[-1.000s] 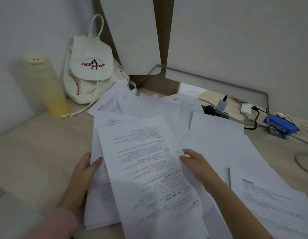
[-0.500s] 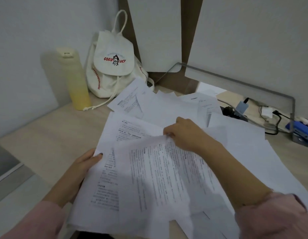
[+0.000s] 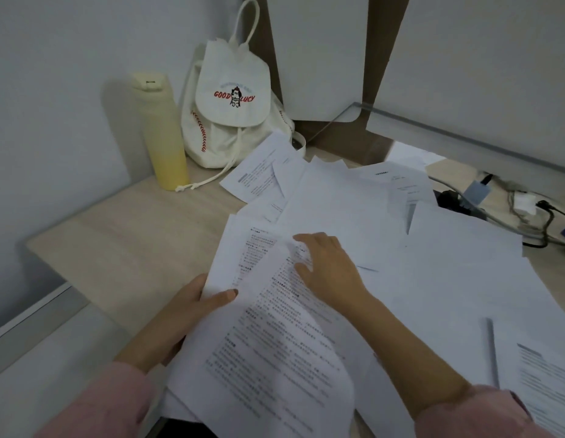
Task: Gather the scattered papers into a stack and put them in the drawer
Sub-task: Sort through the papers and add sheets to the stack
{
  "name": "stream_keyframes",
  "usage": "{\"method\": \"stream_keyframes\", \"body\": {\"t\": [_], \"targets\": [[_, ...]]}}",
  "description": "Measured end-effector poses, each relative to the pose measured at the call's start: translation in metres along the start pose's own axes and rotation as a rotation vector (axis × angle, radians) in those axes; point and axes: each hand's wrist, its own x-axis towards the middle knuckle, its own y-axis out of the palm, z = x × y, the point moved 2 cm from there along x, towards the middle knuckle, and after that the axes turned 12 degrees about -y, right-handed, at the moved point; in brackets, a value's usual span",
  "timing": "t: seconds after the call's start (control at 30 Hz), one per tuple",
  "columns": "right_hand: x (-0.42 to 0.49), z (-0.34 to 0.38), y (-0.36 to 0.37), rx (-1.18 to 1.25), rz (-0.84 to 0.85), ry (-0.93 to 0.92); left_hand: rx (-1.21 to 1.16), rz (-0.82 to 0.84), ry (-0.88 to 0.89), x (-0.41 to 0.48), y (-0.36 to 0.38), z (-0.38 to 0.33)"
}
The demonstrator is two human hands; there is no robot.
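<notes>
Several white printed papers lie spread over the light wooden desk (image 3: 116,248). A small stack of papers (image 3: 275,358) sits at the near edge. My left hand (image 3: 192,308) grips the stack's left edge, thumb on top. My right hand (image 3: 325,267) rests flat on the top sheet of that stack, fingers spread, pressing it down. More loose sheets (image 3: 354,210) lie behind and to the right (image 3: 464,279). No drawer is in view.
A yellow bottle (image 3: 161,134) and a white drawstring backpack (image 3: 233,112) stand at the back left against the wall. Cables and a power strip (image 3: 512,203) lie at the back right under a metal shelf edge (image 3: 464,134). Bare desk lies to the left.
My right hand has laid a printed sheet onto the stack held by my left hand and now lies flat on it. The view has shifted left.
</notes>
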Motion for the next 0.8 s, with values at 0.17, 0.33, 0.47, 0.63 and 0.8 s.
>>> {"method": "stream_keyframes", "body": {"t": [0.17,0.33,0.47,0.63,0.8], "targets": [[-0.029,-0.071,-0.026,-0.049,0.193,0.384,0.136,-0.102,-0.01,0.006,-0.003,0.001],[-0.027,-0.088,-0.028,0.018,0.324,0.449,0.166,-0.122,0.034,0.009,-0.001,0.003],[-0.019,-0.085,-0.027,0.086,0.38,0.406,0.204,-0.123,0.066,0.003,-0.001,0.004],[0.001,-0.07,-0.028,0.164,-0.021,0.229,0.183,-0.121,0.056,0.003,0.004,0.004],[0.011,-0.04,-0.023,0.156,-0.343,0.052,0.226,-0.148,0.06,0.002,0.007,0.006]]}}
